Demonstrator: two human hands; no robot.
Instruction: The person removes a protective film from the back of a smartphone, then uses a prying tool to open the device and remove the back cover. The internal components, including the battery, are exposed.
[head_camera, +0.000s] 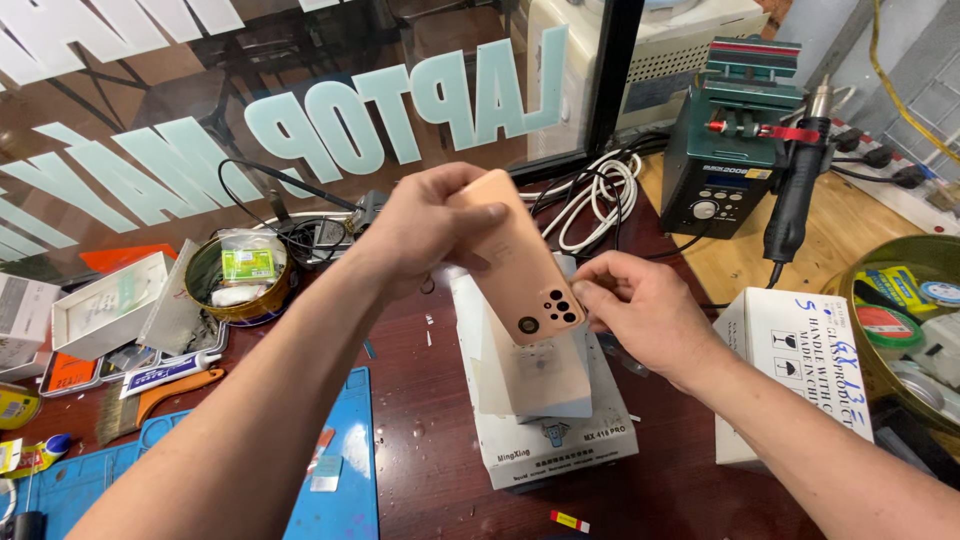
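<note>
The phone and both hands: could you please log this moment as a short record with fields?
left hand: grips the upper end of the phone
right hand: fingertips at the phone's lower edge, by the camera lenses
phone: peach, back facing up, tilted, held in the air
below: white boxes on a dark red table
right: soldering station

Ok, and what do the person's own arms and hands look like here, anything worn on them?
Both forearms are bare as far as the view reaches: no sleeves show. The left hand and right hand wear no gloves, and no rings, watch or wristband can be seen. Nails look short and unpainted. No markings or cables on either arm.
</note>
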